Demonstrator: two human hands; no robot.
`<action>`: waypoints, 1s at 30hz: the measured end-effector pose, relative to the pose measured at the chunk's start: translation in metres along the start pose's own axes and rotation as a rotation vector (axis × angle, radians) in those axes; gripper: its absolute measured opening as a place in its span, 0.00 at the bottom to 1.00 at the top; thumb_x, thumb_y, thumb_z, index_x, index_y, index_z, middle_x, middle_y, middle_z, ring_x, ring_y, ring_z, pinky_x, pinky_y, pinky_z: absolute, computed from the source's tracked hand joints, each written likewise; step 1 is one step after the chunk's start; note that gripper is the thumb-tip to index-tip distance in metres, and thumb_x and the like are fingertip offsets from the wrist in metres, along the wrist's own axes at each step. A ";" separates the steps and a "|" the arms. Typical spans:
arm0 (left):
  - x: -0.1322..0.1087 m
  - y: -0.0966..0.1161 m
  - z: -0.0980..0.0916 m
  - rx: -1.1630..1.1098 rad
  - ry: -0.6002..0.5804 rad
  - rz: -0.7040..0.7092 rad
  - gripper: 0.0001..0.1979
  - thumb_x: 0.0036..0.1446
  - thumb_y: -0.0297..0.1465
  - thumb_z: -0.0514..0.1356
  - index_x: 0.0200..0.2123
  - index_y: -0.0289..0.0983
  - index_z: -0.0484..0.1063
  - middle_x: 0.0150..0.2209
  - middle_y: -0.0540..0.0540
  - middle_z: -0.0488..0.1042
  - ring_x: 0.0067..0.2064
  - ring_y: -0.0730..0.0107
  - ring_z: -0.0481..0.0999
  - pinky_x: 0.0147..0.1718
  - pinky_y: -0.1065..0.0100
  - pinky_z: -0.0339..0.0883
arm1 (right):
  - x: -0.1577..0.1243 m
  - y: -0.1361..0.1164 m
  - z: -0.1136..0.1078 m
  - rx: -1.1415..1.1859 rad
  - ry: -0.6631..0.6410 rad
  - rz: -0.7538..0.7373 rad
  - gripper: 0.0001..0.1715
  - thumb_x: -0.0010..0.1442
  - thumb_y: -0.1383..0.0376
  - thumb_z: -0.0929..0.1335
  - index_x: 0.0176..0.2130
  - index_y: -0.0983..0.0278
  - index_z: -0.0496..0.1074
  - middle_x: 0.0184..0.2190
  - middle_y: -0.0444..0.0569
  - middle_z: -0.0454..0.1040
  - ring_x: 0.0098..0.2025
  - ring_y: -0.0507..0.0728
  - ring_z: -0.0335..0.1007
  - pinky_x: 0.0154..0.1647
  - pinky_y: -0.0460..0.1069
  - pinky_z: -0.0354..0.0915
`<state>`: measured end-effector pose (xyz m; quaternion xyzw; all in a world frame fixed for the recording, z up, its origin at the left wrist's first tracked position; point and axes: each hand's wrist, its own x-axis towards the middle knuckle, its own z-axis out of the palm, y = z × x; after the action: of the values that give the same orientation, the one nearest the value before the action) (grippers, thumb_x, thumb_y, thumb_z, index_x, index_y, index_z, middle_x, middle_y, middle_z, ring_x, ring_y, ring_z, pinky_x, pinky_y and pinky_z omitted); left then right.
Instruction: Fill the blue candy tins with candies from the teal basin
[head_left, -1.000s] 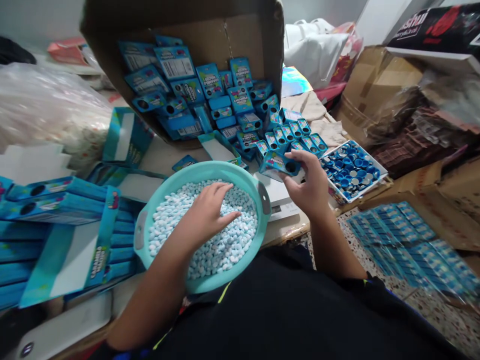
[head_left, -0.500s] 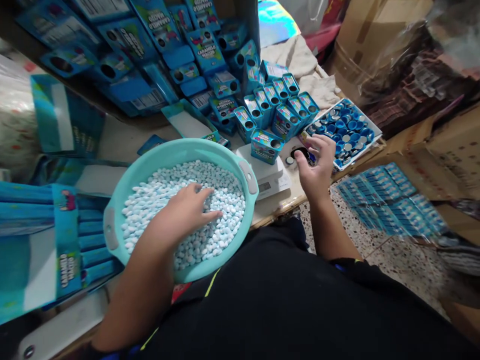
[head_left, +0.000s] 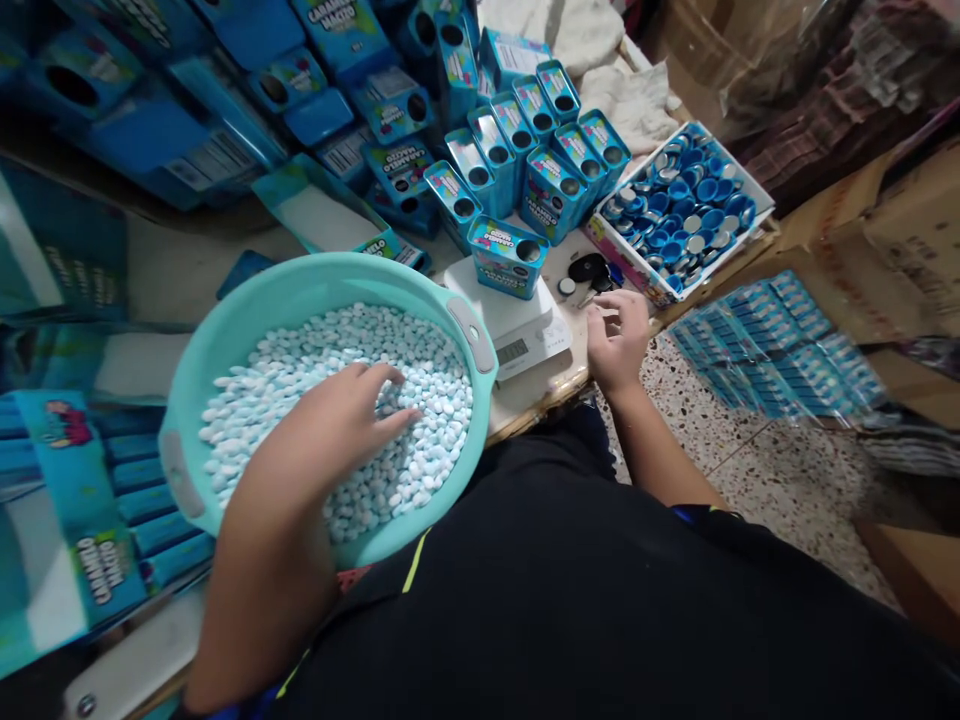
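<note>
My left hand (head_left: 330,425) lies in a turquoise basin (head_left: 300,285) full of small pale blue and white candies (head_left: 300,370). Its fingers are bent down into the candies and cupped around some. My right hand (head_left: 616,340) rests at the table's edge, right of a white scale (head_left: 525,335), its fingers curled in; what they hold, if anything, is hidden. A small blue tin (head_left: 508,255) with a round hole on top stands on the scale. A black object (head_left: 587,267) lies just beyond my right fingers.
Several more open blue tins (head_left: 540,150) stand in rows behind the scale. A white tray of blue and silver caps (head_left: 686,205) sits at the right. Blue cartons (head_left: 90,520) are stacked at the left, flat blue packs (head_left: 772,340) lie on the floor, and cardboard boxes (head_left: 907,230) stand at far right.
My right hand set the blue tin on the scale, reached to the black object, then drew back to the table's edge. My left hand's fingers curled deeper into the candies.
</note>
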<state>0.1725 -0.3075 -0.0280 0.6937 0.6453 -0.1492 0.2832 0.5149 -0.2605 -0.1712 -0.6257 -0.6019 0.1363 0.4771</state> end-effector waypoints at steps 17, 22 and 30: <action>-0.012 -0.003 0.005 -0.153 0.189 0.020 0.25 0.59 0.46 0.65 0.55 0.40 0.76 0.54 0.38 0.79 0.46 0.48 0.82 0.46 0.54 0.75 | 0.063 -0.059 0.041 0.182 -0.426 -0.277 0.39 0.64 0.59 0.70 0.70 0.58 0.60 0.69 0.56 0.69 0.69 0.67 0.70 0.67 0.65 0.72; -0.025 -0.011 -0.003 -0.438 0.777 0.130 0.40 0.59 0.48 0.70 0.69 0.40 0.63 0.57 0.37 0.78 0.53 0.51 0.81 0.51 0.52 0.77 | 0.072 -0.134 0.032 0.308 -0.335 -0.394 0.32 0.66 0.62 0.68 0.68 0.58 0.66 0.66 0.53 0.73 0.71 0.66 0.68 0.74 0.64 0.65; -0.048 -0.050 0.007 -0.923 0.976 0.150 0.25 0.40 0.43 0.78 0.40 0.40 0.79 0.42 0.45 0.85 0.45 0.50 0.85 0.48 0.51 0.82 | 0.026 -0.225 0.059 0.509 -0.829 -0.599 0.34 0.69 0.61 0.70 0.69 0.66 0.64 0.67 0.59 0.72 0.68 0.61 0.71 0.70 0.58 0.70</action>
<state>0.1183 -0.3502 -0.0162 0.5323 0.6469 0.4923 0.2362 0.3367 -0.2525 -0.0192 -0.1877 -0.8380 0.3698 0.3545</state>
